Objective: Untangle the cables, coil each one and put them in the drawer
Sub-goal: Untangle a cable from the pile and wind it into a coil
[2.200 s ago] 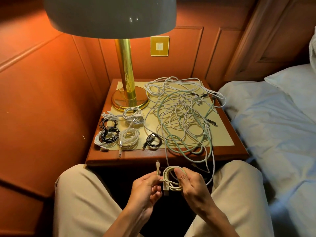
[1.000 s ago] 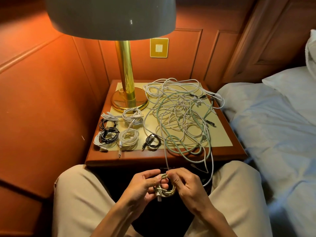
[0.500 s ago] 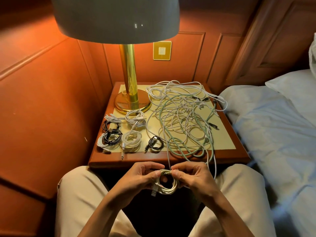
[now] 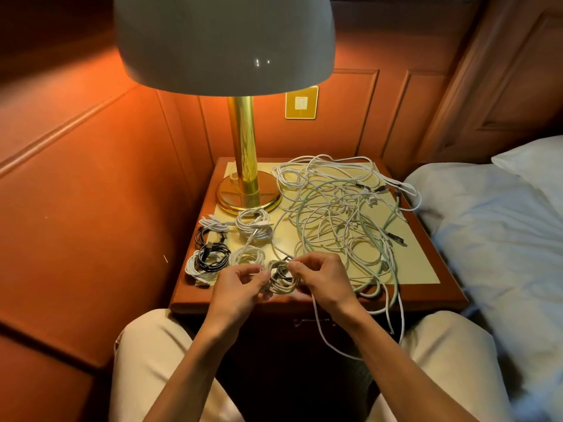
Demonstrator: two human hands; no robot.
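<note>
Fingers of both your hands are curled around one small cream coil (image 4: 281, 277), held just above the front edge of the nightstand (image 4: 426, 295). Your left hand (image 4: 240, 284) pinches the coil's left side between thumb and fingertips, and your right hand (image 4: 323, 277) grips its right side, with thumb and forefinger nipping the wrap at the top of the loop. Just beyond your right fingers lies the tangled pile (image 4: 344, 220) of white and pale green cables, spread over the right half of the nightstand top; a few of its strands run past your right wrist and hang over the front edge, between your knees. Just beyond your left fingers sits a white coil (image 4: 247, 254), nearly touching the tips, and farther out from them another white coil (image 4: 254, 227) lies near the base of the lamp (image 4: 243, 190). To the left of your left fingers, a black coil (image 4: 213, 256) rests on top of a white one, with a second, smaller black coil (image 4: 204, 236) and a small white bundle (image 4: 213, 224) beyond it. Below your hands the front of the nightstand is in deep shadow, so you cannot tell from here whether a drawer stands open. Well apart from your right fingers, the bed (image 4: 502, 239) lies along the nightstand's right side.
</note>
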